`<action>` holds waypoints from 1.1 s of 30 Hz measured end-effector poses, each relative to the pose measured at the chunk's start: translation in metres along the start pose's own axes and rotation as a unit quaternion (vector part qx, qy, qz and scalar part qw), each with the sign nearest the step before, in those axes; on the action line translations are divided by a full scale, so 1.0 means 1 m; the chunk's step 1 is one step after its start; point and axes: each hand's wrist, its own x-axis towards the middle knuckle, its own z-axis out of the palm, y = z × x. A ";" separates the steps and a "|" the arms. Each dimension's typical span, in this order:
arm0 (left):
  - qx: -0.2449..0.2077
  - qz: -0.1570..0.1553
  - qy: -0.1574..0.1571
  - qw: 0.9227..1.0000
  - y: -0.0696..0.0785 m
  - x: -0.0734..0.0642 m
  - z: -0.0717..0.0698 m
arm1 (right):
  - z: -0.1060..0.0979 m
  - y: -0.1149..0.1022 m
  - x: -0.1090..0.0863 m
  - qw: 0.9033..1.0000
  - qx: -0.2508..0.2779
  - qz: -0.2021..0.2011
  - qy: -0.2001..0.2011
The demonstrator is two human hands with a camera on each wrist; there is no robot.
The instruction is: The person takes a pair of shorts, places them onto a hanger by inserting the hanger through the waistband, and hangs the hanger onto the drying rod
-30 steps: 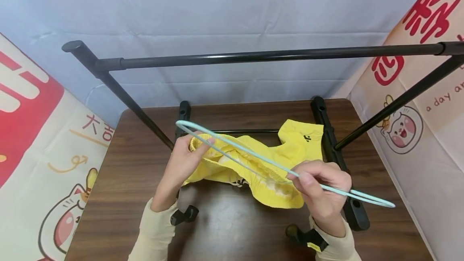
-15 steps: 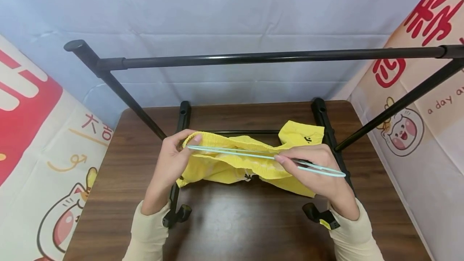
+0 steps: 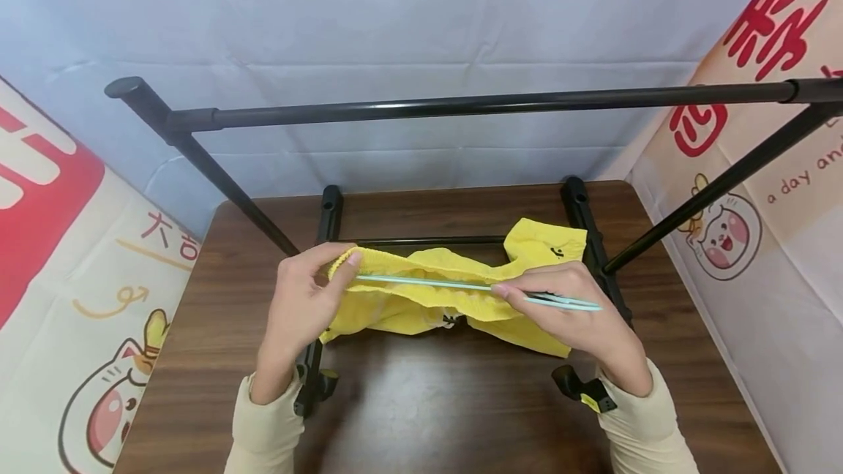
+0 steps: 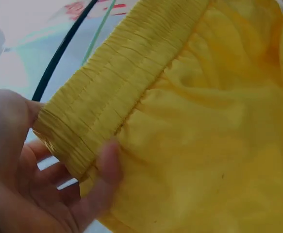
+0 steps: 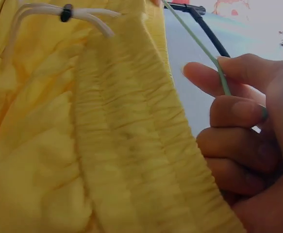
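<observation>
Yellow shorts [image 3: 395, 317] with a gathered elastic waistband [image 4: 117, 77] lie spread across the rack's base in the head view. My left hand [image 3: 306, 302] grips the left end of the waistband, thumb inside the opening. A thin mint-green hanger [image 3: 428, 283] runs along the open waist, its left tip close to my left thumb. My right hand [image 3: 573, 306] pinches the hanger near its right part, above the right side of the waist. In the right wrist view, a white drawstring [image 5: 39, 8] with a black cord stopper [image 5: 66, 13] shows on the shorts.
A black garment rack stands on the brown wooden table [image 3: 421, 401], its top bar [image 3: 461, 104] crossing beyond my hands. Its base feet [image 3: 579, 203] flank the shorts. A pale cloth [image 3: 369, 13] hangs behind, with printed sheets [image 3: 737, 240] at both sides.
The hanger has come down from a slant above the shorts to lie nearly level in the waist opening. My right hand has shifted left along it; my left hand has moved slightly left.
</observation>
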 end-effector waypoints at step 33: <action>0.066 0.280 -0.056 0.956 -0.013 -0.005 0.000 | -0.027 -0.029 0.016 0.988 -0.153 0.010 0.036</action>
